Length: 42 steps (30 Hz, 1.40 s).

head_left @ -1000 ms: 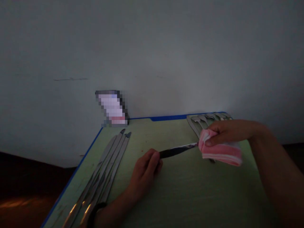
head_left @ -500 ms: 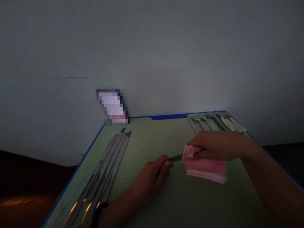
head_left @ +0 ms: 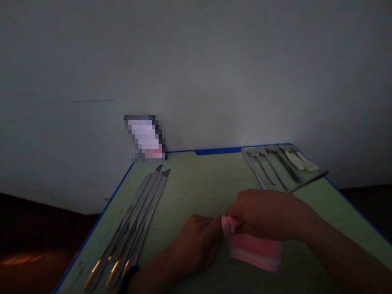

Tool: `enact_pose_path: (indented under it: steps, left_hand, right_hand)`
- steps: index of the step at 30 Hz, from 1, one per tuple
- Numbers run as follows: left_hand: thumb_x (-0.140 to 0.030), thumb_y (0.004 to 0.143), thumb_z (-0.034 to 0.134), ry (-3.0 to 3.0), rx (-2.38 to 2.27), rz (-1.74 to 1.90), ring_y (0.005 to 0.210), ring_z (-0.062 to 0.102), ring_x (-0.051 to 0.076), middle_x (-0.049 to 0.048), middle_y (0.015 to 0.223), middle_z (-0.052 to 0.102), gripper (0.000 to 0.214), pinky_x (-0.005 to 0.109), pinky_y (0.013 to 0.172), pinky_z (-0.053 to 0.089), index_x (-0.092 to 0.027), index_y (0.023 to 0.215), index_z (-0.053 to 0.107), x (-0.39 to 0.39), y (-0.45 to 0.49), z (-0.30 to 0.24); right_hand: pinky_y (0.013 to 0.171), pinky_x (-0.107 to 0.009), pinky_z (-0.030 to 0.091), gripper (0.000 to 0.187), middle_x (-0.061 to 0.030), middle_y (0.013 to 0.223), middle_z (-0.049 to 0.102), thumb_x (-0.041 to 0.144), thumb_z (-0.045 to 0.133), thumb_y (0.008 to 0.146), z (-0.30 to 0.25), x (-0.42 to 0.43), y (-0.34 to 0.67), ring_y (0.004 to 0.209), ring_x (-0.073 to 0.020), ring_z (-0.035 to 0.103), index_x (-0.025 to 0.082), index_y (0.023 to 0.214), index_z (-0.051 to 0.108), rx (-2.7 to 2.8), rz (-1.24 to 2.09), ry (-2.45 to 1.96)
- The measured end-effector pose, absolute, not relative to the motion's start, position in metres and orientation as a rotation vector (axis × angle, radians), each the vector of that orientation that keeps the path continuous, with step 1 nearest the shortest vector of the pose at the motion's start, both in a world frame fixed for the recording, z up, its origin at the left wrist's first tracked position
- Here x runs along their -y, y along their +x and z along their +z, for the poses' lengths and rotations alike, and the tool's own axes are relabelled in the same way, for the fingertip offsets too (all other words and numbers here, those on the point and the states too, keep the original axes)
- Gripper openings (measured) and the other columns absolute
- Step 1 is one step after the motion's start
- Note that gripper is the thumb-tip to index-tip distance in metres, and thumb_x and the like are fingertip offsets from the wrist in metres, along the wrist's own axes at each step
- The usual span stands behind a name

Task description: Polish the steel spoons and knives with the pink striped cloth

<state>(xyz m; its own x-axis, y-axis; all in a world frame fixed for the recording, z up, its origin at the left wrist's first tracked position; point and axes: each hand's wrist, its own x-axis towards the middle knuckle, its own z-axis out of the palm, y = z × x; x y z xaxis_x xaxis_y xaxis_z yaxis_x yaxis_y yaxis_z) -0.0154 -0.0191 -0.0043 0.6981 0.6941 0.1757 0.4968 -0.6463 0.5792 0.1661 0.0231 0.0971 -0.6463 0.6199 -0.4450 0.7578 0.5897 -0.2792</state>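
My left hand (head_left: pixel 199 241), with a dark band at its wrist, is closed around one end of a slim metal piece of cutlery (head_left: pixel 309 182). Its other end sticks out beyond my right hand, pointing to the far right; its kind is hidden. A pink cloth (head_left: pixel 254 249) with a pale stripe is wrapped round the cutlery and pinched in my right hand (head_left: pixel 266 212). The cloth's loose part hangs below that hand. Both hands nearly touch, low over the near middle of the table.
Several table knives (head_left: pixel 134 228) lie side by side on the left of the pale green table (head_left: pixel 190 188). At the back right lie spoons (head_left: pixel 268 165), a knife (head_left: pixel 252 165) and white-handled cutlery (head_left: pixel 295 160). A blurred-out phone-like device (head_left: pixel 145 136) leans against the wall (head_left: pixel 214 81).
My right hand and the cloth have slid along the cutlery toward my left hand and nearer to me, baring its far end. The gap between my hands has closed.
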Motion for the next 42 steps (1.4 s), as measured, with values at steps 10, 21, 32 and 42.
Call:
enact_pose_path:
  steps: [10,21,32,42]
  left_hand:
    - [-0.019,0.092,0.033,2.328,-0.957,0.719,0.05,0.045,0.012,-0.0018,0.059,0.048,0.024,0.024,0.054,0.032,-0.019,0.072,0.046,0.017,-0.018,0.001]
    - [-0.035,0.093,0.033,1.435,-1.134,1.168,0.041,0.029,0.009,-0.0057,0.047,0.032,0.041,0.022,0.041,0.023,-0.02,0.055,0.037,0.011,-0.014,-0.001]
    - [-0.053,0.087,0.044,1.344,-0.721,1.351,0.048,0.043,0.009,-0.0007,0.066,0.052,0.037,0.019,0.041,0.034,-0.018,0.098,0.05,0.009,-0.018,-0.019]
    - [-0.039,0.089,0.044,1.027,-1.05,1.394,0.046,0.043,0.009,-0.0054,0.05,0.047,0.026,0.018,0.042,0.036,-0.017,0.079,0.053,-0.002,-0.013,-0.002]
  right_hand:
    - [0.044,-0.019,0.029,0.023,-0.0005,0.059,0.056,0.031,0.049,0.079,0.093,-0.04,0.172,0.049,-0.0083,0.046,0.015,0.068,0.062,-2.549,-0.941,0.886]
    - [0.043,-0.02,0.032,0.039,0.0013,0.055,0.051,0.053,0.052,0.078,0.112,-0.092,0.287,0.047,-0.0091,0.043,0.016,0.071,0.065,-2.253,-1.318,1.382]
    - [0.047,-0.019,0.037,0.042,0.0012,0.058,0.056,0.052,0.049,0.081,0.09,-0.094,0.238,0.05,-0.0084,0.047,0.013,0.084,0.065,-2.327,-1.552,1.089]
    - [0.051,-0.019,0.038,0.039,0.0003,0.065,0.058,0.05,0.048,0.081,0.078,-0.093,0.22,0.055,-0.0093,0.049,0.014,0.084,0.063,-2.414,-1.498,1.028]
